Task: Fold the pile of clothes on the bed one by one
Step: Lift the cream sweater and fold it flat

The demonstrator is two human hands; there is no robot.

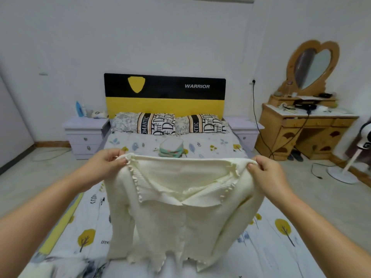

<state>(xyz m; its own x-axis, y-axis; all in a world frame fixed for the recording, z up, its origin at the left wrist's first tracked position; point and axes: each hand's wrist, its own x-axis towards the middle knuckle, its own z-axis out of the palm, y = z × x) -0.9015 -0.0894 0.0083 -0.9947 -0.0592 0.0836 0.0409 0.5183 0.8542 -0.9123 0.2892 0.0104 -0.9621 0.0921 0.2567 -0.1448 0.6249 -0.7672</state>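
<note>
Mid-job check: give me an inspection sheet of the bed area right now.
Surface: bed, leaf-and-tree print sheet.
Job's things: cream cardigan held up by its shoulders; folded stack near the pillows.
Clutter: dark fabric at the near left edge.
Hands: left hand and right hand each pinch a shoulder.
Cables: black cable from a wall socket.
Surroundings: dresser, heart mirror, nightstand, fan.

The cream knit cardigan [180, 207], with ruffled collar edging and long sleeves, hangs upright above the bed [281, 247], spread wide at the shoulders, hem touching the sheet. A small folded stack [172, 147] lies on the bed, beyond the cardigan.
</note>
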